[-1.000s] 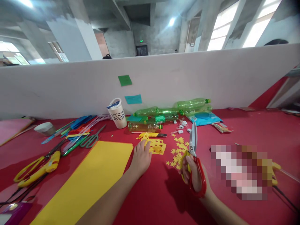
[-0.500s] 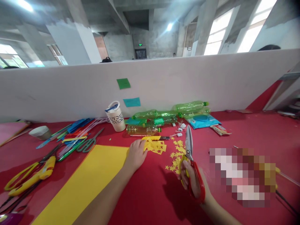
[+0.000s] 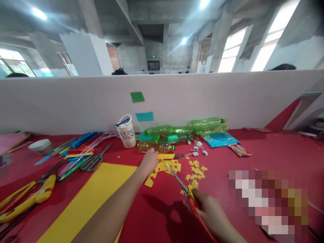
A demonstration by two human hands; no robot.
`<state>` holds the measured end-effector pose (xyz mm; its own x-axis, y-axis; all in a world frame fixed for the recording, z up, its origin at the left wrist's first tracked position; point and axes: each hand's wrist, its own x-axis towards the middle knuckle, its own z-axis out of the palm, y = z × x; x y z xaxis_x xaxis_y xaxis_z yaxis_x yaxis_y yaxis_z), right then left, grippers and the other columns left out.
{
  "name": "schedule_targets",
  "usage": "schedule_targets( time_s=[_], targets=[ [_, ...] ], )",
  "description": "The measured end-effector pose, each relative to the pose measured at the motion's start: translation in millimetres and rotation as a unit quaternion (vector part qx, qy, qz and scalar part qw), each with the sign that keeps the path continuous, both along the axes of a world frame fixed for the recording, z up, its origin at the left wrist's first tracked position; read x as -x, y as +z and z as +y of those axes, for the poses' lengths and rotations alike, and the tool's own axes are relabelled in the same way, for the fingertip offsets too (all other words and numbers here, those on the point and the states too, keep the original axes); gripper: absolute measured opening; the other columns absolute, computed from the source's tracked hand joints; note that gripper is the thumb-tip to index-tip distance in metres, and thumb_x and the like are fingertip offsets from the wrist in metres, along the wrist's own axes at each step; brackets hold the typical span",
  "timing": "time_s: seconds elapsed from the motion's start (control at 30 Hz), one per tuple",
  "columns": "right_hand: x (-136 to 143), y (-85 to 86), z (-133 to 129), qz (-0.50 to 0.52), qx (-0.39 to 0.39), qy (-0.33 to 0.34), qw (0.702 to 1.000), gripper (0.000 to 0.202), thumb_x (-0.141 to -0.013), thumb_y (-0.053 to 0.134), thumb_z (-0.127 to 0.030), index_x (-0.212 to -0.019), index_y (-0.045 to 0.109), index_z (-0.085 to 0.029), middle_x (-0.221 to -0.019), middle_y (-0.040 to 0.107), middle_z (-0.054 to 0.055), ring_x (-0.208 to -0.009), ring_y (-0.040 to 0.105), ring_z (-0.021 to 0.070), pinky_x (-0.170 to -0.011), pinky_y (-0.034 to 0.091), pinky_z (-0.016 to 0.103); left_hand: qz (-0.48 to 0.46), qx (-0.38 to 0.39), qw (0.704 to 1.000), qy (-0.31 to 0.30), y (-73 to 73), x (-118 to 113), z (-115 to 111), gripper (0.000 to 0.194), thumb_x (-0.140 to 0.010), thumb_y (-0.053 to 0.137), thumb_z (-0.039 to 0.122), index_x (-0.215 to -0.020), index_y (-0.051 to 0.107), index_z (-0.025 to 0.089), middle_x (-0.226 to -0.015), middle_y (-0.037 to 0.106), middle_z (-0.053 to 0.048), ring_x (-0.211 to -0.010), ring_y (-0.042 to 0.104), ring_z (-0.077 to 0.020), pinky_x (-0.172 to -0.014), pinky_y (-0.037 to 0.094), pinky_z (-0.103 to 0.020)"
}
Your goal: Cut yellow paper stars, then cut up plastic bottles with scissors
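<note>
My right hand (image 3: pixel 209 206) is wrapped round the red and yellow handles of a pair of scissors (image 3: pixel 178 179). Their blades look closed and point up and left, tips by the yellow paper scraps (image 3: pixel 174 166) with star-shaped holes. Just left of those scraps, my left hand (image 3: pixel 149 162) is closed at the handle end of a yellow utility knife (image 3: pixel 167 156); its fingertips are partly hidden. Loose yellow paper stars (image 3: pixel 196 172) lie on the red table beyond my right hand. Under my left forearm is a large yellow sheet (image 3: pixel 101 192).
Green plastic bottles (image 3: pixel 169 130) lie along the white partition (image 3: pixel 76 104), near a white cup (image 3: pixel 126 135). Green-handled scissors (image 3: pixel 95 162) and large yellow-handled cutters (image 3: pixel 43 192) are at the left. A blue packet (image 3: pixel 221 140) and a pixelated area are at the right.
The scissors have swung from upright to pointing up-left, and my right hand has turned and lowered with them. My left hand has shifted to the knife handle, uncovering more scraps. The view has tilted up.
</note>
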<state>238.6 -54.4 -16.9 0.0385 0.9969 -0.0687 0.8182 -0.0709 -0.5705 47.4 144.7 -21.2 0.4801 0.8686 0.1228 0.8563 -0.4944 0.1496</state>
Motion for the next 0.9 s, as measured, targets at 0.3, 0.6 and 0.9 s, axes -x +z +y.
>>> schedule_targets(
  time_s=[0.3,0.6,0.9],
  targets=[
    [-6,14.8,-3,-0.165,0.001,0.052,0.985,0.023,-0.081,0.047,-0.04,-0.069,0.051,-0.022,-0.065,0.068,0.005,-0.054,0.059,0.0213,-0.046,0.014,0.026,-0.044,0.047,0.998,0.016,13.7,17,-3,0.023,-0.087,0.041,0.028,-0.106,0.047,0.017,-0.108,0.058,-0.015,-0.093,0.06,-0.0269,-0.075,0.043,-0.033],
    [-33,36.0,6,-0.236,0.021,-0.023,0.971,0.026,-0.082,0.045,-0.042,-0.072,0.057,-0.022,-0.066,0.069,0.007,-0.059,0.063,0.023,-0.046,0.019,0.027,-0.274,0.106,0.954,0.066,11.6,24,-27,0.032,-0.091,0.024,0.042,-0.11,0.036,0.019,-0.085,0.063,-0.008,-0.061,0.063,-0.0165,-0.051,0.043,-0.024],
    [-101,19.7,23,-0.29,0.082,-0.18,0.936,0.04,-0.082,0.044,-0.043,-0.071,0.068,-0.012,-0.074,0.069,0.021,-0.07,0.066,0.0331,-0.057,0.04,0.034,-0.546,0.339,0.763,0.071,25.8,32,-92,0.03,-0.083,0.042,0.049,-0.088,0.042,0.02,-0.061,0.056,0.005,-0.036,0.047,-0.0055,-0.031,0.027,-0.014]
  ],
)
